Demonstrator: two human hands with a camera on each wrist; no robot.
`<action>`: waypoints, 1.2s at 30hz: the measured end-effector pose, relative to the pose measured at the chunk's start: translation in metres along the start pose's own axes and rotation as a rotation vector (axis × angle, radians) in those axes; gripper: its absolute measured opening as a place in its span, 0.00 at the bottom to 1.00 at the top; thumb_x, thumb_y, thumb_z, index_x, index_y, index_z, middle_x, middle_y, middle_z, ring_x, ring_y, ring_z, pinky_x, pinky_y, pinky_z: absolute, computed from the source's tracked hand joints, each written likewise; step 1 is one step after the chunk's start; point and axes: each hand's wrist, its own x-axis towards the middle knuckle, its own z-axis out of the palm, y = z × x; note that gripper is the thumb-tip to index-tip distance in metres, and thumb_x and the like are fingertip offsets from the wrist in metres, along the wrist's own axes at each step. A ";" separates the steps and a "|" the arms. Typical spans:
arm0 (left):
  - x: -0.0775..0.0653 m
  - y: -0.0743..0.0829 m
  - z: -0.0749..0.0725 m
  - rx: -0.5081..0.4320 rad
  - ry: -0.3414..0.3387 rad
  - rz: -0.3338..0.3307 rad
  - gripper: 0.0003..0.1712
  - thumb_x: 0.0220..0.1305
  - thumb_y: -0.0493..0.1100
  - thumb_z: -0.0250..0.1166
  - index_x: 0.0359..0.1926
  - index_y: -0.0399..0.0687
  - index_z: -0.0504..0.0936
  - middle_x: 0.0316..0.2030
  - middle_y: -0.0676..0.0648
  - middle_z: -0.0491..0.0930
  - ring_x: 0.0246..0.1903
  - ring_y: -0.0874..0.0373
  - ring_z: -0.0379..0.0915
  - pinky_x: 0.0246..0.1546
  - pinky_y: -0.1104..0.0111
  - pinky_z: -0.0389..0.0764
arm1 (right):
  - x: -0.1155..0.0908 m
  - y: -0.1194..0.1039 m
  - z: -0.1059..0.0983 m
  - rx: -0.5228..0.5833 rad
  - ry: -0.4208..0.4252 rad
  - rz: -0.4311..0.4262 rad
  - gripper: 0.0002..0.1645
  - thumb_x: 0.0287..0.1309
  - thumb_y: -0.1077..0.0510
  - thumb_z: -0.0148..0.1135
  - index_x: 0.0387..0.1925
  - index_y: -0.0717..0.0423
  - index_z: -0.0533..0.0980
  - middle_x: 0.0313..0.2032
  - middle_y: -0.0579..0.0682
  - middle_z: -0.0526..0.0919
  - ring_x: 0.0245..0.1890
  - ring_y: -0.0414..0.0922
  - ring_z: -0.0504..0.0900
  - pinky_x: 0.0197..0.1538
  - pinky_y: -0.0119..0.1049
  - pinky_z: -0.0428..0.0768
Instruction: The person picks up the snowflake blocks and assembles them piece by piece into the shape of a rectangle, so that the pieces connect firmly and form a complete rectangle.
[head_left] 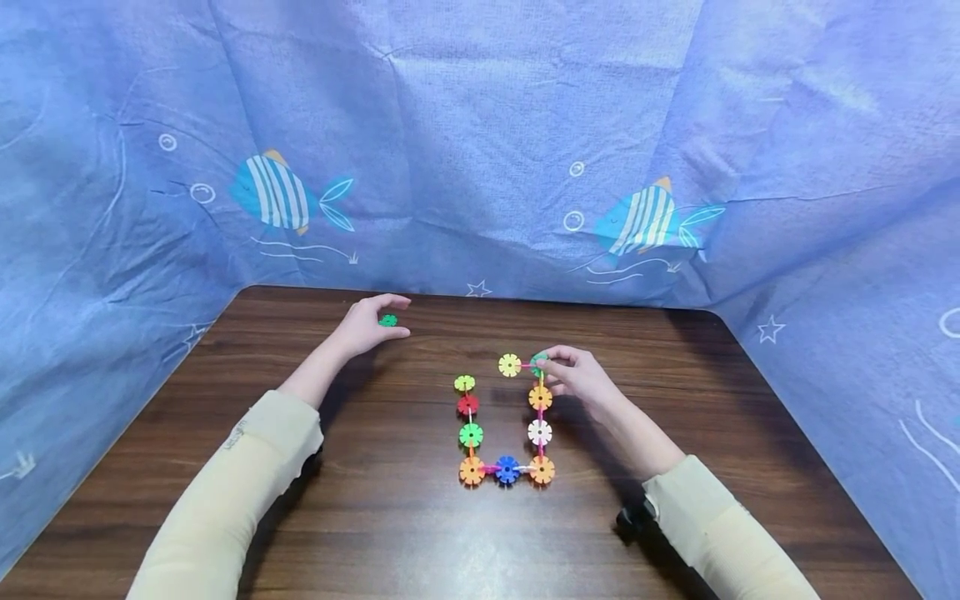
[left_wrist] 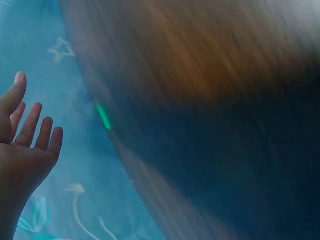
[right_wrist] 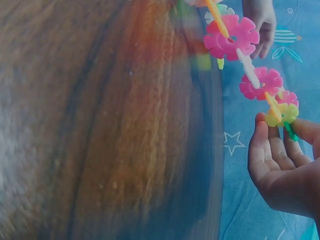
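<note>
A chain of interlocking plastic flower discs (head_left: 540,432) lies in a U shape, colored orange, blue, white, green, red and yellow. My right hand (head_left: 588,383) pinches a green disc (head_left: 539,362) at its far right corner, where a yellow disc (head_left: 510,365) sticks out to the left. Seen from the right wrist, my right hand (right_wrist: 285,170) holds the chain's end between thumb and fingertips, with pink discs (right_wrist: 232,37) beyond. Around a loose green disc (head_left: 387,320) my left hand (head_left: 367,323) spreads thumb and fingers. The left wrist view shows that hand (left_wrist: 30,145) with fingers apart, holding nothing.
The dark wooden table (head_left: 375,517) reaches back to a blue fabric curtain (head_left: 465,150) printed with fish, which also hangs at both sides. The loose green disc lies close to the table's far edge, left of the chain.
</note>
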 end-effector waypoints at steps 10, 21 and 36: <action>0.004 -0.033 -0.006 0.020 -0.133 -0.134 0.37 0.57 0.40 0.69 0.66 0.42 0.65 0.64 0.37 0.66 0.64 0.40 0.59 0.63 0.48 0.61 | 0.003 0.000 0.001 0.000 0.012 0.029 0.09 0.62 0.60 0.59 0.41 0.61 0.76 0.33 0.53 0.83 0.28 0.39 0.80 0.31 0.30 0.79; 0.011 -0.051 -0.007 0.127 -0.201 -0.188 0.40 0.53 0.37 0.71 0.65 0.35 0.64 0.64 0.31 0.63 0.65 0.36 0.53 0.65 0.47 0.55 | 0.002 -0.003 0.001 -0.020 0.002 0.028 0.11 0.62 0.58 0.59 0.42 0.62 0.75 0.30 0.51 0.83 0.27 0.38 0.79 0.30 0.29 0.78; 0.014 -0.048 -0.002 0.150 -0.186 -0.135 0.28 0.55 0.37 0.70 0.57 0.36 0.75 0.55 0.35 0.75 0.58 0.42 0.67 0.60 0.52 0.66 | 0.002 -0.001 -0.001 0.016 -0.013 0.005 0.13 0.62 0.59 0.58 0.44 0.66 0.74 0.30 0.49 0.84 0.27 0.38 0.80 0.30 0.29 0.79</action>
